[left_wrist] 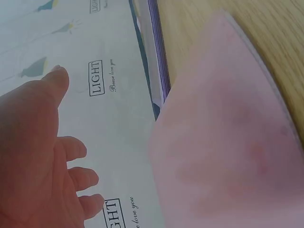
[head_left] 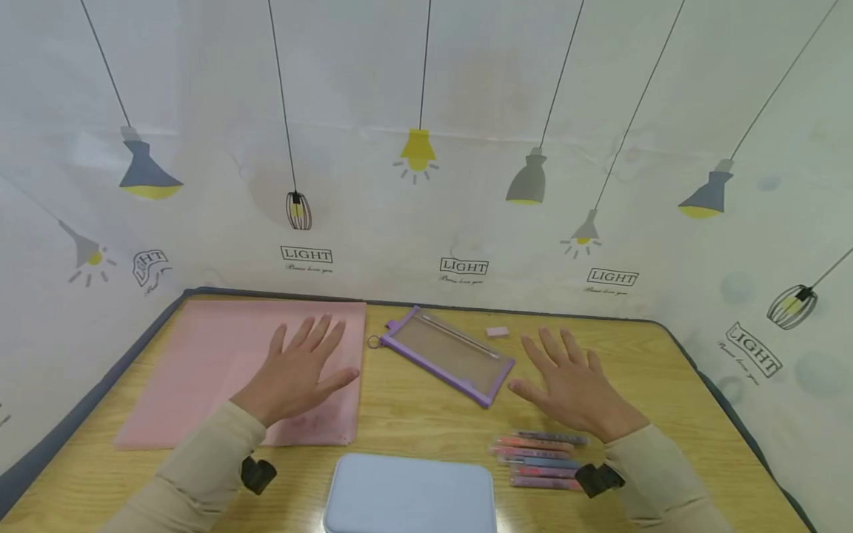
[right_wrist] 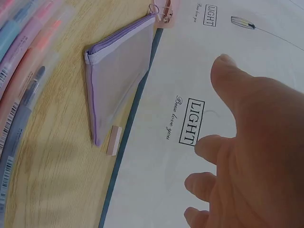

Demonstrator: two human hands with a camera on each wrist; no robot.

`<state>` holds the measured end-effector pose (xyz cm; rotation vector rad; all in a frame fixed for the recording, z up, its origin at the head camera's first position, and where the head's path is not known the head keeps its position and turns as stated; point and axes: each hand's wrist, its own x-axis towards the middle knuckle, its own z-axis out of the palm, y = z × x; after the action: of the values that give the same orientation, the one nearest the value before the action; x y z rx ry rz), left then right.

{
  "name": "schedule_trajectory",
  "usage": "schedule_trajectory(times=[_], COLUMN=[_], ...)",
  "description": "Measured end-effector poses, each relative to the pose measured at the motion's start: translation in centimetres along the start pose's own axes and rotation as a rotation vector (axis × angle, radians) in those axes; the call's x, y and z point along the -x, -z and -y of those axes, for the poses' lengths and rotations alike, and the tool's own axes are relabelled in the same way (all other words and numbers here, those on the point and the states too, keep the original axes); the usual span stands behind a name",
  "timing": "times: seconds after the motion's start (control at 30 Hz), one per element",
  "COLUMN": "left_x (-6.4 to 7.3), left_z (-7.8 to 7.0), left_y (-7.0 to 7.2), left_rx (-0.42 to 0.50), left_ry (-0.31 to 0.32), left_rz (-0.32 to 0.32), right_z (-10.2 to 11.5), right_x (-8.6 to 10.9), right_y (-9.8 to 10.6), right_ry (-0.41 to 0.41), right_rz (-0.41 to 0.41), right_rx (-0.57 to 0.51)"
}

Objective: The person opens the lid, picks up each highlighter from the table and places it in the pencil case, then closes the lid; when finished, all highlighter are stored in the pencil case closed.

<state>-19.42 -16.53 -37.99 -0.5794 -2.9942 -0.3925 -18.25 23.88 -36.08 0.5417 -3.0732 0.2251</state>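
Observation:
My left hand (head_left: 291, 377) is spread over a pink translucent folder (head_left: 200, 355), holding nothing; its fingers (left_wrist: 78, 178) show apart from the folder in the left wrist view. My right hand (head_left: 573, 385), also spread and holding nothing, is above the table, right of a mesh zipper pouch (head_left: 443, 352) with purple edging. A thin rod-like item lies along the pouch's far side; I cannot tell whether it is inside. A small pink eraser-like block (head_left: 497, 332) lies behind the pouch. Several capped pens (head_left: 543, 451) lie in a row near my right wrist.
A pale blue case (head_left: 409, 494) lies at the table's near edge, between my forearms. The wood-grain table (head_left: 413, 433) has a dark edge. Behind it hangs a white sheet (head_left: 360, 148) printed with lamps. Small black devices (head_left: 256, 474) are strapped at both wrists.

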Motion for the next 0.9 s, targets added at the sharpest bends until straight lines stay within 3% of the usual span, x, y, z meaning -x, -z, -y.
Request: schedule_trajectory(times=[0.2, 0.43, 0.57, 0.7, 0.9], left_x=[1.8, 6.1, 8.4, 10.1, 11.7], left_z=[-0.8, -2.5, -2.9, -2.8, -3.2], left_y=[0.3, 0.2, -0.6, -2.0, -3.9], left_rx=[-0.015, -0.028, -0.011, -0.041, -0.076], left_ry=[-0.038, -0.094, -0.102, -0.135, -0.161], left_rz=[-0.032, -0.072, -0.057, -0.060, -0.080], right_z=[1.3, 4.5, 5.4, 5.8, 5.8], right_x=[1.4, 5.9, 7.3, 7.8, 8.5], right_y=[-0.1, -0.9, -2.2, -3.7, -5.4], right_ry=[0.059, 0.277, 0.395, 0.436, 0.541], right_rz=[0.019, 0.071, 0.079, 0.100, 0.001], right_rx=[0.001, -0.063, -0.044, 0.000, 0.152])
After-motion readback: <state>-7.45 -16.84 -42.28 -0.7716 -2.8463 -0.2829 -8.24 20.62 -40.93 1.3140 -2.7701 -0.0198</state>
